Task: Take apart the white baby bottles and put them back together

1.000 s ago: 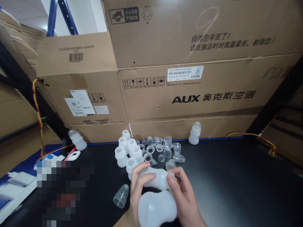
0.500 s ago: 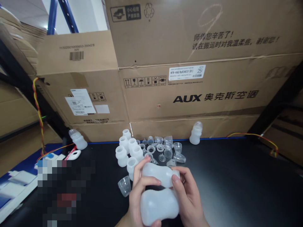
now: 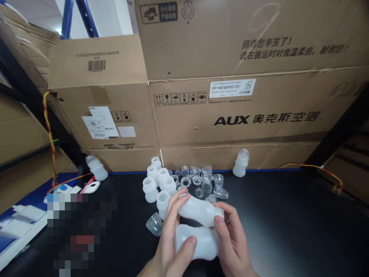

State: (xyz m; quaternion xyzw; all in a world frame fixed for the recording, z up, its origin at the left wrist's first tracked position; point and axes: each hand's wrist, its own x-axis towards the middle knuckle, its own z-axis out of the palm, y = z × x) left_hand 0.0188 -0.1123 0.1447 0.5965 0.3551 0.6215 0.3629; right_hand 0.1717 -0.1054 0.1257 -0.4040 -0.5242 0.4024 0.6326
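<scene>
Both my hands hold a frosted white plastic bottle with a narrow waist, low over the black table. My left hand wraps its lower body, thumb on the front. My right hand pinches the neck end at the right. A clear cap lies just left of my left hand. Behind the hands stands a cluster of open white bottles and several small clear caps and rings.
Large cardboard boxes wall off the back of the table. One capped bottle stands at the back right, another at the back left. A red-yellow twisted wire hangs at left; a blurred patch covers the front left.
The bottle has been turned in my hands, its neck end now lower and further right. My left thumb has moved onto the bottle's front. The view shifted slightly.
</scene>
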